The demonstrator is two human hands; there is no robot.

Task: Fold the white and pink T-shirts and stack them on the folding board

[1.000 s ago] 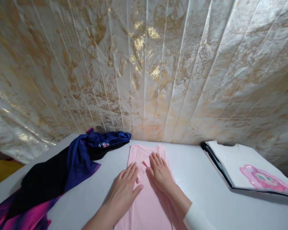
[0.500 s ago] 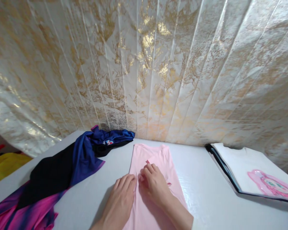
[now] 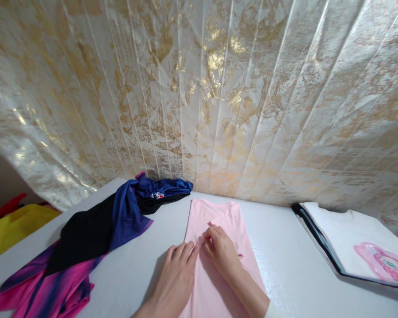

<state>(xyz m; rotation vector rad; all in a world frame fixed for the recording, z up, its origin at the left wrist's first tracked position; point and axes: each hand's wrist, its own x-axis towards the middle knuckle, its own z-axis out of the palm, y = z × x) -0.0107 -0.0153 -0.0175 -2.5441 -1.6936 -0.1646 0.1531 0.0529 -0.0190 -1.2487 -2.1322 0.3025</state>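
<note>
On the white desk (image 3: 285, 265), the pale pink garment (image 3: 211, 282) lies lengthwise before this person, between rumpled blue-and-black clothes (image 3: 89, 229) and a folded shirt stack (image 3: 334, 238). The right hand (image 3: 223, 252) has its grip pinched on the pink cloth beside a small red strip (image 3: 210, 224); the left hand (image 3: 178, 274) rests along the near left edge, its grip I can't make out.

White tbl (image 3: 280, 247) w/ pink garment (image 3: 208, 282) mid, blk/blue/pink clothes (image 3: 89, 227) L, folded stack (image 3: 354, 234) R.
</note>
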